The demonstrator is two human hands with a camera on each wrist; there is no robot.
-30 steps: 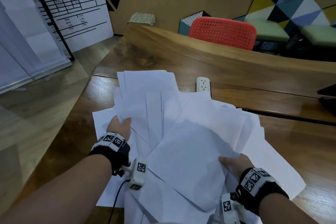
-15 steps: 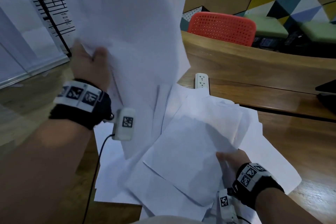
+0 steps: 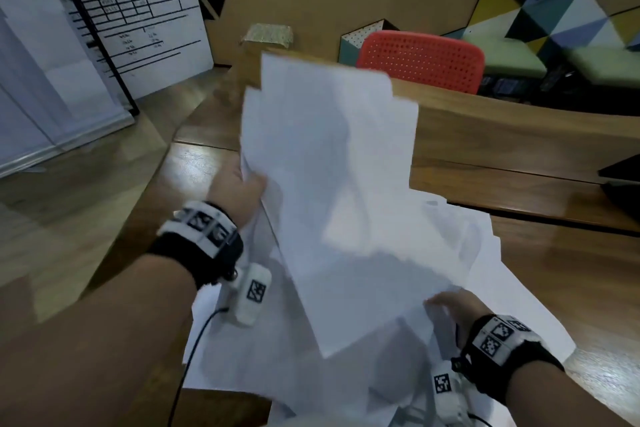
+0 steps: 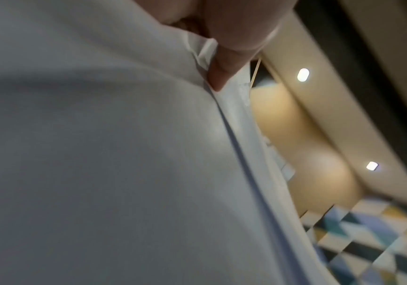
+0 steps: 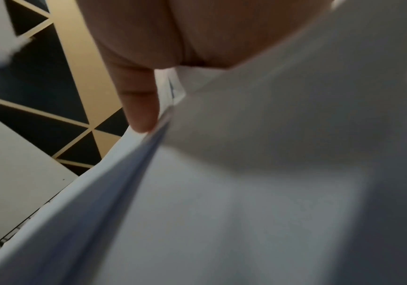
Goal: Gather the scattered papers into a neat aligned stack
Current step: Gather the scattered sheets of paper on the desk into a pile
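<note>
A bundle of several white sheets [image 3: 332, 191] is raised off the wooden table [image 3: 519, 135], tilted up toward me. My left hand [image 3: 242, 191] grips its left edge; the left wrist view shows a thumb [image 4: 222, 73] pressed on the sheets [image 4: 100, 154]. My right hand [image 3: 453, 308] holds the lower right edge of the paper, and in the right wrist view a thumb [image 5: 139, 108] pinches a sheaf [image 5: 246, 173]. More loose sheets [image 3: 519, 305] lie spread on the table beneath, overlapping at odd angles. The fingers under the paper are hidden.
A red perforated chair back [image 3: 419, 59] stands behind the table's raised far ledge. A whiteboard with a drawn grid [image 3: 131, 10] leans at the left. A dark object [image 3: 623, 180] sits at the right edge. A cable [image 3: 194, 340] hangs from my left wrist.
My left hand lifted a bundle of sheets high off the pile, then brought it down and rightward toward the centre. My right hand stayed at the pile's lower right, gripping paper.
</note>
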